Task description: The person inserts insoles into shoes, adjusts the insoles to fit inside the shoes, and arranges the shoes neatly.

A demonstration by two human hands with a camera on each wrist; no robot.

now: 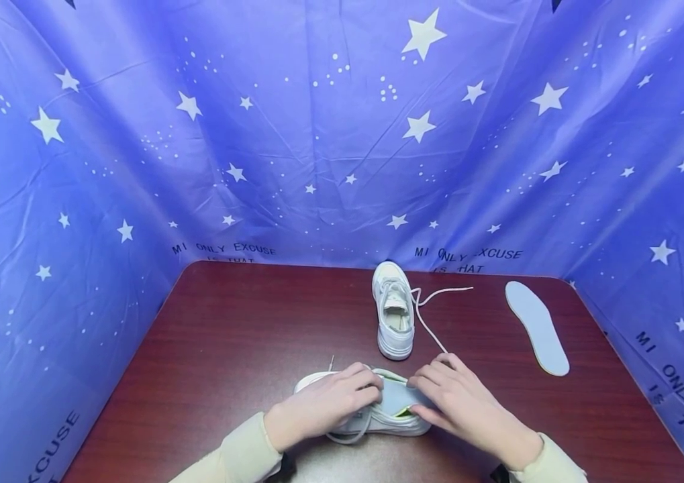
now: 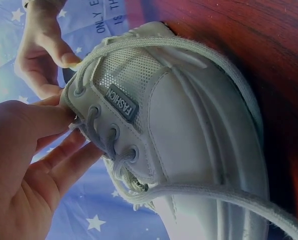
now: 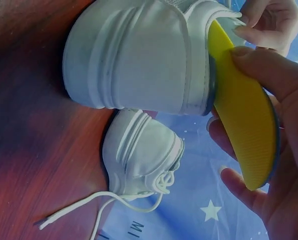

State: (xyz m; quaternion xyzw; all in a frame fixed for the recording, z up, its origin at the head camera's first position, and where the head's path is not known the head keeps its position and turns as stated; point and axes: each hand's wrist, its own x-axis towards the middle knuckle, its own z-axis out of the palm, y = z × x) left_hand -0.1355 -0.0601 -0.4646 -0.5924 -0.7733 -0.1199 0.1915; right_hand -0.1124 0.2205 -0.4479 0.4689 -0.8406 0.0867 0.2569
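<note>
A white lace-up sneaker [image 1: 386, 424] lies sideways at the near side of the table, toe to the left. My left hand [image 1: 329, 400] holds it by the upper, fingers at the lace eyelets and tongue opening in the left wrist view. In my right hand [image 1: 468, 406] the heel end of an insole [image 3: 244, 120] is pinched between thumb and fingers. Its underside is yellow and its top grey. The insole's front part is inside the shoe opening and hidden; its heel end sticks out, tilted up above the shoe's heel collar.
Behind stands a second white sneaker [image 1: 395, 343], toe away, its loose lace [image 1: 432, 329] trailing right. A second grey insole [image 1: 538, 329] lies flat at the right of the dark red table [image 1: 227, 335]. Blue star-printed curtains [image 1: 317, 134] hang around the table.
</note>
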